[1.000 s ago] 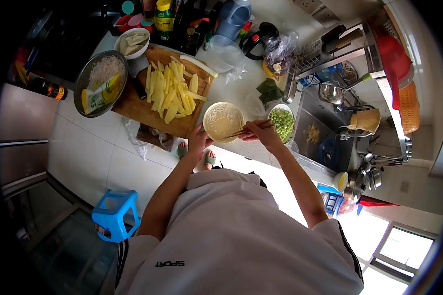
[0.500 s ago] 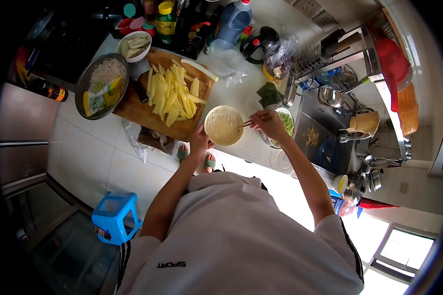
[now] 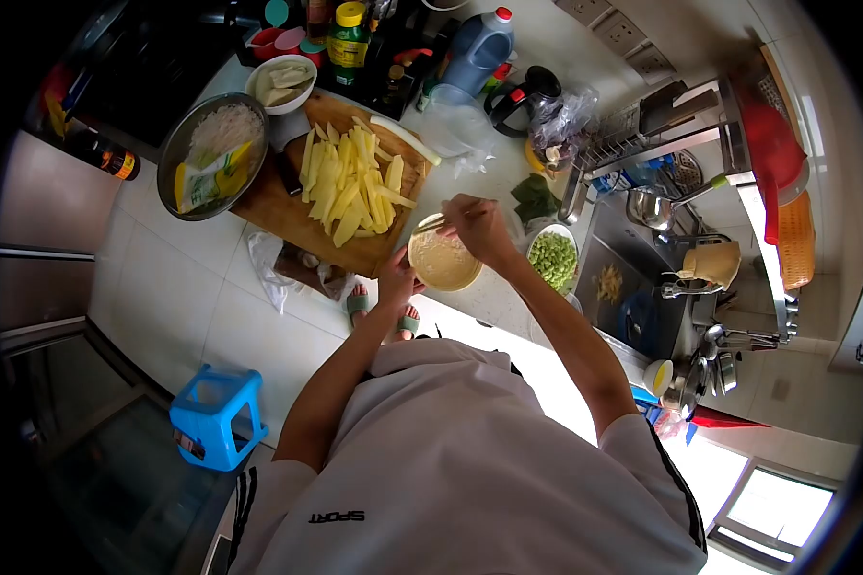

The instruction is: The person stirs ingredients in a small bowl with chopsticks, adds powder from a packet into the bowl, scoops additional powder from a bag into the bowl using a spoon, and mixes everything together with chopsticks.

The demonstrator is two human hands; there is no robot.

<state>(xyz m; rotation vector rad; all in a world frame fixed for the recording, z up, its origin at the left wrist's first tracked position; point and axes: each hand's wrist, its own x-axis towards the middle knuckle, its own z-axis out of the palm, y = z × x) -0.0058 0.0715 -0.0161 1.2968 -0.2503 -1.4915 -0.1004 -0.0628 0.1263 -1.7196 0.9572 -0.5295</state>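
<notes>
My left hand grips the left side of a round bowl that holds a pale, floury mixture. Over the bowl's upper right edge is my right hand, its fingers closed on chopsticks whose tips reach into the bowl near the far rim. Cut yellow strips lie heaped on a wooden cutting board to the left. To the right of my right hand stands a bowl of chopped green pieces.
A metal bowl with white contents and a yellow packet, and a white bowl, stand at the left. The sink is at the right. Bottles and a kettle line the back. A blue stool is on the floor.
My right hand has moved left and up over the bowl with the chopsticks, whose tips have gone from the right side to the far rim. The view has shifted slightly.
</notes>
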